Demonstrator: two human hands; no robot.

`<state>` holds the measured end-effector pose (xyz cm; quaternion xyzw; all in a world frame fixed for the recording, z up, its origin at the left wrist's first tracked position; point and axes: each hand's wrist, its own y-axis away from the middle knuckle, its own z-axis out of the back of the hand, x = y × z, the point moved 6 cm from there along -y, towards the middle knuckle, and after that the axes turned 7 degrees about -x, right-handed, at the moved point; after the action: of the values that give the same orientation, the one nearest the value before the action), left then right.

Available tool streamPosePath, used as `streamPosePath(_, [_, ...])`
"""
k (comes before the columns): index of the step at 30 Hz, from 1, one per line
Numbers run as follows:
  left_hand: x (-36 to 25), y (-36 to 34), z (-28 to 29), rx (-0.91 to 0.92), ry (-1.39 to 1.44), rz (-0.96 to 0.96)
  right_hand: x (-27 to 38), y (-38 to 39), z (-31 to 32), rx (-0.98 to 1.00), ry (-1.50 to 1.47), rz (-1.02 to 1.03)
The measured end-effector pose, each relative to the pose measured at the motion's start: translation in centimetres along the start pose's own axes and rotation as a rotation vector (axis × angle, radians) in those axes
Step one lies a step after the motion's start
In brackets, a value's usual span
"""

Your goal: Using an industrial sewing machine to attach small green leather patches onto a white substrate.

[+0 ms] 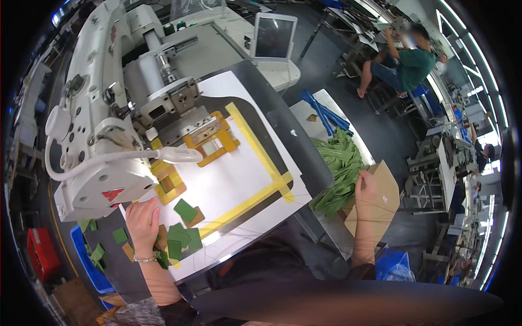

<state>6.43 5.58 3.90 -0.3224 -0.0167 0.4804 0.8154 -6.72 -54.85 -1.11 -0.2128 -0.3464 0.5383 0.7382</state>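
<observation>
My left hand rests at the near left corner of the white sheet, beside the white head of an industrial sewing machine. Its thumb stands apart from the fingers and nothing shows in it. Right by it lie several green fabric pieces and small tan pieces. Out to the right, my right hand has its fingers pinched at the edge of a heap of green straps, next to a brown cardboard piece. Beneath the machine head sits a yellow-orange clamp frame.
Yellow tape borders the white sheet. Blue straps lie behind the green heap. A blue bin and a red crate stand at left. A screen stands at the back; a person in green sits far right.
</observation>
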Motion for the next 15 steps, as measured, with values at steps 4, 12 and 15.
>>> streamPosePath(4, [0.4,0.5,0.6,-0.079,-0.087,-0.046,-2.6,5.2,-2.9,0.324,0.184,-0.071])
streamPosePath(12, [-1.3,0.2,1.6,-0.062,-0.135,-0.07,-5.5,5.4,-11.8,0.453,0.102,-0.029])
streamPosePath(15, [-1.4,0.7,2.2,-0.025,-0.148,-0.051,-4.0,1.8,-15.1,0.52,0.033,0.036])
